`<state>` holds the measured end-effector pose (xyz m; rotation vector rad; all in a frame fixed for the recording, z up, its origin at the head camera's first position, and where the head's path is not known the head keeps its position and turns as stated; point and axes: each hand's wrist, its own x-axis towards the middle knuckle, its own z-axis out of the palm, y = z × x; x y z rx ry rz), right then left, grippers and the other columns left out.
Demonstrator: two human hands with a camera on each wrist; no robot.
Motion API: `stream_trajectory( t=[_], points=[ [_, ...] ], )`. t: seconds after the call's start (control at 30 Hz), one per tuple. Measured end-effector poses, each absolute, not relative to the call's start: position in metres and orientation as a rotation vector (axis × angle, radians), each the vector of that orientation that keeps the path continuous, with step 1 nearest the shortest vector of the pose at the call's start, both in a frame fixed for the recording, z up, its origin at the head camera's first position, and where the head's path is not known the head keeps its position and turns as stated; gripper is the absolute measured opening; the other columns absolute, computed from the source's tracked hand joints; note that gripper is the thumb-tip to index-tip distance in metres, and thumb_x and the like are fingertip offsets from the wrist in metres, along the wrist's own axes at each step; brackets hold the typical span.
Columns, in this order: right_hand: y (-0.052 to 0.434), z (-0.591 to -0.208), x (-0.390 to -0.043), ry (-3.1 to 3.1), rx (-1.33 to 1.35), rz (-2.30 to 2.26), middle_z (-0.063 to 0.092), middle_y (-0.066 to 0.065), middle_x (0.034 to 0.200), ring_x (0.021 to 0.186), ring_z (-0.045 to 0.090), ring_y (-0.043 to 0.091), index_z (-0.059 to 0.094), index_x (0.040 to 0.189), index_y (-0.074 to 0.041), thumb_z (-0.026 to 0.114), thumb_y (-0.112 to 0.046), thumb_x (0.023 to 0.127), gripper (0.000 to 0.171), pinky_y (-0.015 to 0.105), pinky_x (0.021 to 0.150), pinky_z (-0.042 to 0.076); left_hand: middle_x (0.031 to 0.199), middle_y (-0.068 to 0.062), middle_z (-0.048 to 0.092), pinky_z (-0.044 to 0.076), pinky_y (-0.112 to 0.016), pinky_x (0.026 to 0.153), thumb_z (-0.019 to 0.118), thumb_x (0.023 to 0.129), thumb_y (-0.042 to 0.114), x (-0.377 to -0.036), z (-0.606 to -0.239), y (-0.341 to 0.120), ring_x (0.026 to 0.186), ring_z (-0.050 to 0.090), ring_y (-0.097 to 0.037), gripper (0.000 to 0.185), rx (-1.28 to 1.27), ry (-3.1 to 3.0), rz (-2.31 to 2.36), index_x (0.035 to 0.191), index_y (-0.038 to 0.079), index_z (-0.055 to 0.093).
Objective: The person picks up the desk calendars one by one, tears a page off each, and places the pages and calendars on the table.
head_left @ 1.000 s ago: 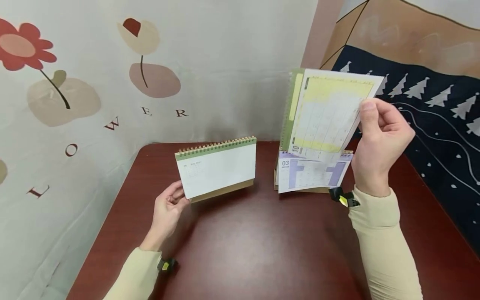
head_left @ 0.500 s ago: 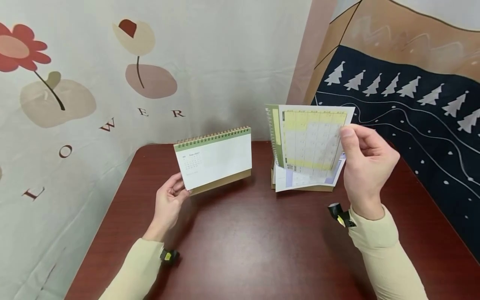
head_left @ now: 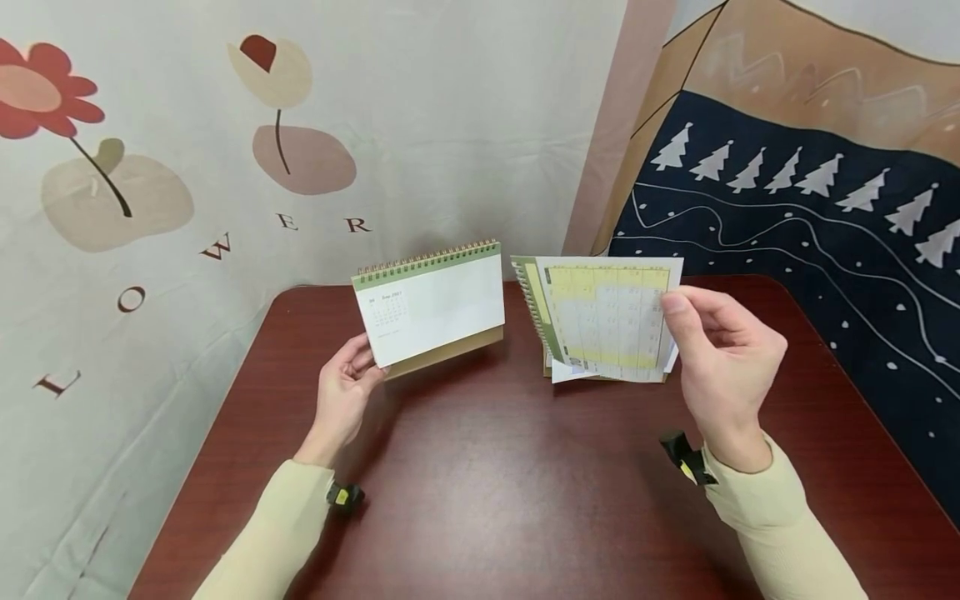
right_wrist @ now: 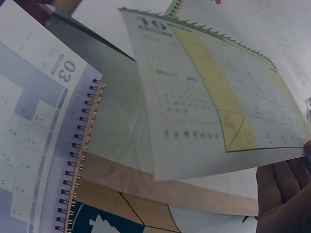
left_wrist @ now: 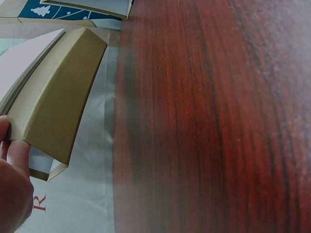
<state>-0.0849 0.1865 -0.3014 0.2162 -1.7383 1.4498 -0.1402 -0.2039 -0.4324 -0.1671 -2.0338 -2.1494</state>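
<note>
My left hand (head_left: 342,400) grips the lower left corner of a desk calendar (head_left: 435,312). It has a white page, a green top strip and a gold spiral. The left wrist view shows its brown cardboard stand (left_wrist: 65,92) tilted. At the right, my right hand (head_left: 735,375) pinches the edge of a loose calendar page (head_left: 607,317) with yellow bands, a green strip and a toothed torn edge. The page hangs in front of a second desk calendar (right_wrist: 34,126), whose purple page reads 03. In the head view the page hides most of that calendar.
Both calendars are at the back of a dark red wooden table (head_left: 465,483). Behind it hangs a pale cloth (head_left: 435,125) printed with flowers and letters. A navy tree-patterned cloth (head_left: 810,225) borders the right side.
My right hand has come down and left with the loose page, which now covers the purple calendar. My left hand has raised the green-topped calendar a little.
</note>
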Motion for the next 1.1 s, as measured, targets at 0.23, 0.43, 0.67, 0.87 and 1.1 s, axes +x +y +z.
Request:
stream_trajectory(
  t=[0.23,0.43,0.67,0.87,1.1],
  points=[
    [0.187,-0.313,-0.077,-1.822,0.280,1.433,0.079,0.002,0.091,0.075,0.072,0.006,0.077,0.099,0.010,0.076,-0.002,0.091,0.014,0.015,0.065,0.055,0.109,0.010,0.075,0.057,-0.021,0.080,0.051,0.087,-0.029,-0.145,-0.434,-0.200,0.098,0.071,-0.007,0.053,-0.151,-2.012,-2.186,0.138,-0.013,0.053],
    [0.186,-0.325,-0.072,-1.866,0.313,1.440,0.078,0.001,0.093,0.077,0.073,0.005,0.077,0.099,0.009,0.077,0.001,0.090,0.012,0.015,0.067,0.056,0.109,0.013,0.075,0.057,-0.021,0.080,0.051,0.089,-0.028,-0.146,-0.435,-0.199,0.098,0.070,-0.006,0.053,-0.126,-2.041,-2.178,0.139,-0.011,0.053],
    [0.184,-0.341,-0.067,-1.942,0.394,1.428,0.079,0.006,0.099,0.082,0.074,0.005,0.077,0.102,0.008,0.075,0.015,0.083,0.020,0.017,0.069,0.057,0.108,0.012,0.074,0.057,-0.021,0.080,0.052,0.089,-0.027,-0.147,-0.437,-0.199,0.096,0.071,-0.006,0.052,-0.118,-2.053,-2.186,0.139,-0.011,0.053],
    [0.181,-0.355,-0.069,-1.969,0.506,1.385,0.078,0.013,0.098,0.085,0.074,0.002,0.078,0.102,0.006,0.076,0.017,0.079,0.026,0.018,0.071,0.057,0.107,0.015,0.074,0.057,-0.021,0.079,0.052,0.089,-0.027,-0.148,-0.439,-0.199,0.096,0.070,-0.005,0.053,-0.101,-2.054,-2.193,0.140,-0.012,0.051],
    [0.174,-0.370,-0.075,-1.911,0.743,1.178,0.078,0.018,0.101,0.095,0.076,0.016,0.080,0.100,0.002,0.076,-0.014,0.095,0.017,0.022,0.087,0.056,0.109,0.012,0.074,0.057,-0.021,0.080,0.052,0.090,-0.027,-0.150,-0.442,-0.199,0.097,0.070,-0.006,0.053,-0.102,-2.059,-2.194,0.140,-0.012,0.051]
  ],
)
